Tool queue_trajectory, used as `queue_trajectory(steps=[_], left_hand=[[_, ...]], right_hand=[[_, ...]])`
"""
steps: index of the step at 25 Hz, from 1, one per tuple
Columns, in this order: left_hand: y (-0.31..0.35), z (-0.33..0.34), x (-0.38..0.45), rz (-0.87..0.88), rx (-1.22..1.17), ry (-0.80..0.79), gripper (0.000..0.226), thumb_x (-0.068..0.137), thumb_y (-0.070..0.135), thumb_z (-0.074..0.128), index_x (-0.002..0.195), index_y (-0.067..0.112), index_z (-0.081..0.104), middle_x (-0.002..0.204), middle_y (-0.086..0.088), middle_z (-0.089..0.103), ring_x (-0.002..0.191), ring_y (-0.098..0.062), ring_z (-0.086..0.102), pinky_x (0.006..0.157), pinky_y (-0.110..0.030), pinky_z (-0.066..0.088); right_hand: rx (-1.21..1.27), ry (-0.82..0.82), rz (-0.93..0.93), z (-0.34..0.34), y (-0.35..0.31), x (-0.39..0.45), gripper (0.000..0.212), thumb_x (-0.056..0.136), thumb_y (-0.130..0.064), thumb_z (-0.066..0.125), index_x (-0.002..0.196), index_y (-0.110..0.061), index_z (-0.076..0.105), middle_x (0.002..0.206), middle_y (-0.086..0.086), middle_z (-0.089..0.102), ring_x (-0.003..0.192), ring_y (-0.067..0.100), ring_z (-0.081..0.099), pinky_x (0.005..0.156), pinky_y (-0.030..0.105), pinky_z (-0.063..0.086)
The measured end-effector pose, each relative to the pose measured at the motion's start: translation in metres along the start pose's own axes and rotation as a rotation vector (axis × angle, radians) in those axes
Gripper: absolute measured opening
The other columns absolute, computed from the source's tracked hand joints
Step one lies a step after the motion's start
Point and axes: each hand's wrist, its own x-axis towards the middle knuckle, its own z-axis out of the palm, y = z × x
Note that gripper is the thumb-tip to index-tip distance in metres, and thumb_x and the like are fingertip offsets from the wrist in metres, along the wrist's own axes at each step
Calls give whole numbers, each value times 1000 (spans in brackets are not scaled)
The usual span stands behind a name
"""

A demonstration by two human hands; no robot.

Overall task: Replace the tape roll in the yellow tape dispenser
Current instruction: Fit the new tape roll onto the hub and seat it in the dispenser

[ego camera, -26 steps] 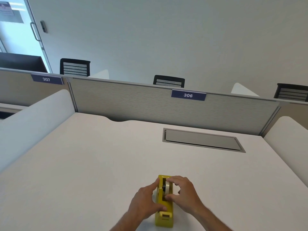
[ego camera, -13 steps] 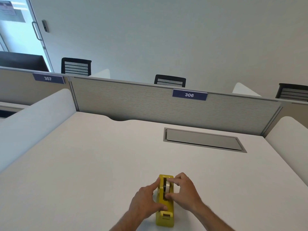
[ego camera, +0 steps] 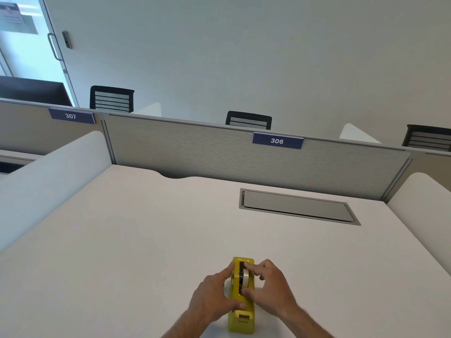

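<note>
A yellow tape dispenser (ego camera: 241, 320) stands on the white desk (ego camera: 146, 240) near its front edge, cutter end toward me. A pale tape roll (ego camera: 245, 278) on a dark core sits in its slot. My left hand (ego camera: 214, 296) holds the dispenser's left side, index finger along the top edge and thumb on the front part. My right hand (ego camera: 271, 289) pinches the tape roll, index finger at the roll's far side and thumb at its near side.
A grey cable hatch (ego camera: 297, 207) is set into the desk at the back right. A fabric partition (ego camera: 195, 147) labelled 306 closes the back, and white curved side dividers (ego camera: 48, 181) stand on both sides. Black chairs show behind the partition.
My right index finger has settled onto the far side of the roll. Both hands stay on the dispenser, which has not moved on the desk.
</note>
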Motion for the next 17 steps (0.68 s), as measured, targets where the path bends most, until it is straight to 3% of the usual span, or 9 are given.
queue_trajectory(steps=[3, 7, 14, 17], left_hand=[[0, 0, -1, 18, -4, 11, 117, 57, 63, 84, 153, 54, 15, 152, 13, 50, 132, -14, 53, 108, -37, 48], [0, -1, 0, 99, -45, 17, 114, 57, 60, 83, 154, 47, 23, 158, 16, 38, 136, -12, 46, 112, -35, 45], [13, -4, 3, 131, 5, 61, 76, 79, 43, 81, 145, 46, 44, 162, 12, 31, 141, -16, 42, 117, -38, 41], [16, -5, 5, 125, 11, 85, 70, 80, 42, 82, 142, 45, 49, 162, 12, 32, 143, -15, 40, 118, -37, 40]], right_hand=[[0, 25, -34, -1, 0, -1, 71, 60, -43, 80, 127, -39, 58, 99, -16, 52, 95, 3, 52, 82, 23, 51], [-22, 53, -86, 0, -1, -2, 55, 60, -38, 82, 113, -35, 67, 99, -20, 54, 94, 2, 53, 79, 21, 51], [-52, 45, -135, 1, 3, 3, 39, 63, -32, 81, 101, -33, 76, 93, -26, 59, 94, 4, 54, 73, 22, 52], [-101, 51, -186, 2, 4, 4, 34, 66, -31, 78, 100, -31, 76, 94, -27, 60, 94, 4, 52, 75, 22, 51]])
